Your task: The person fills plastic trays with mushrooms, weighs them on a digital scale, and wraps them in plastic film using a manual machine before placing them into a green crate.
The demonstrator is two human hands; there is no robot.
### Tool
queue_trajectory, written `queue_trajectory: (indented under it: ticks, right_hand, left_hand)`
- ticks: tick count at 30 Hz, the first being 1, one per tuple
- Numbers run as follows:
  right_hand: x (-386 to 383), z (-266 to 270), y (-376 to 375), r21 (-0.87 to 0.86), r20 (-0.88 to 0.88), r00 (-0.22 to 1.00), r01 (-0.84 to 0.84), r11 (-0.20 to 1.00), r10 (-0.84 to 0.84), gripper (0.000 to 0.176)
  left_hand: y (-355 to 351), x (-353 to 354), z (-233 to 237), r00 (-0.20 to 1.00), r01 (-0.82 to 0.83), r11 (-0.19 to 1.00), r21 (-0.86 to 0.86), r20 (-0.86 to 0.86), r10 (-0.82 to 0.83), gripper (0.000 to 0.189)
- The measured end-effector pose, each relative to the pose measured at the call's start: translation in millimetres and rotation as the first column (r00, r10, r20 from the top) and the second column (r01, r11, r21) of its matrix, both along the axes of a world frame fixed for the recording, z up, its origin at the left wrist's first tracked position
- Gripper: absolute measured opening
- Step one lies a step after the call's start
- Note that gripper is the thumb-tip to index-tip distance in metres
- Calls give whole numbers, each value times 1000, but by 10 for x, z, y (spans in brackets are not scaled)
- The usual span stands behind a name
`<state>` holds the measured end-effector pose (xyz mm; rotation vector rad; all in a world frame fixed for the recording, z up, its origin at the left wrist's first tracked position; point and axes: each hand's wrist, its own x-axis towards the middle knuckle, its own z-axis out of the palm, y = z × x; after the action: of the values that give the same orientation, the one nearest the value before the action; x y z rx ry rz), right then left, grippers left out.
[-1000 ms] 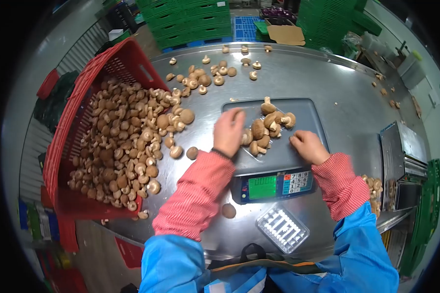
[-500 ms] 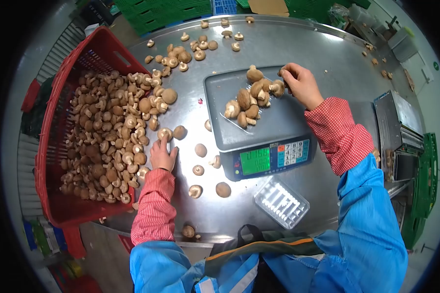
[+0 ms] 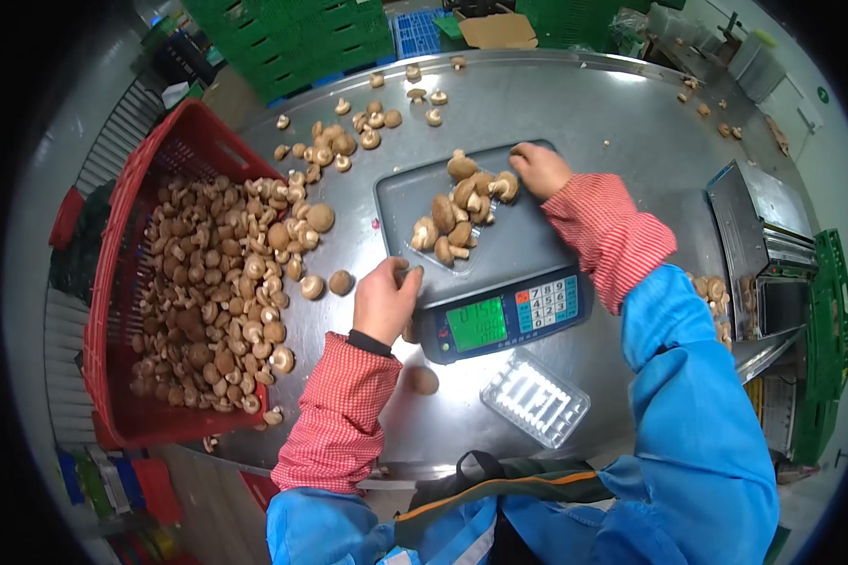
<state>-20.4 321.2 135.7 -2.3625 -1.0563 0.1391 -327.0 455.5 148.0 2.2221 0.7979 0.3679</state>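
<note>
Several brown shiitake mushrooms (image 3: 462, 205) lie heaped on the grey pan of a digital scale (image 3: 523, 254), with what looks like a clear plastic tray under them. My right hand (image 3: 541, 171) is over the pan's far right corner, beside the heap, its fingers bent together; whatever they pinch is hidden. At the pan's near left edge, my left hand (image 3: 384, 303) has thumb and fingers curled in, and I cannot make out anything between them. A loose mushroom (image 3: 424, 380) lies below that hand. The scale's green display (image 3: 478, 323) is lit.
To the left a red crate (image 3: 104, 311) tilts toward the table, mushrooms spilling from it. An empty clear plastic punnet (image 3: 535, 397) lies in front of the scale. More mushrooms (image 3: 334, 141) are scattered toward the back. A metal machine (image 3: 758, 235) stands at right.
My left hand has moved right, from the mushrooms by the crate to the scale's edge. My right hand has shifted slightly off the heap's right end. The view has turned a little.
</note>
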Motion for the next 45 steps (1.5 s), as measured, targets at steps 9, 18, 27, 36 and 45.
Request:
queue_trajectory:
  ticks: [9,18,27,36,45]
  right_hand:
    - [-45,-119,84,-33,-221,966,-141,989,130,27]
    - [-316,415,-19,44,-11,1000,-27,999,28,42]
    - [5,474,298,38,-199,970,-136,990,141,40]
    - [-122,241,413,-116,-135,974,-196,974,180,45]
    - [-67,-137,-396,77,-75,991,-104,992,110,34]
  left_hand:
    - [152,403,-320,986,-38,998,59,-158,47,37]
    - [158,428,-288,996,-37,949,-313,-90,9,59]
    - [168,452,-316,995,-53,987,-152,-92,39,55]
    - [72,462,-164,998,-65,903,-426,-44,51,56]
    - [144,487,-189,1000,-17,874,-486,-30,2,42]
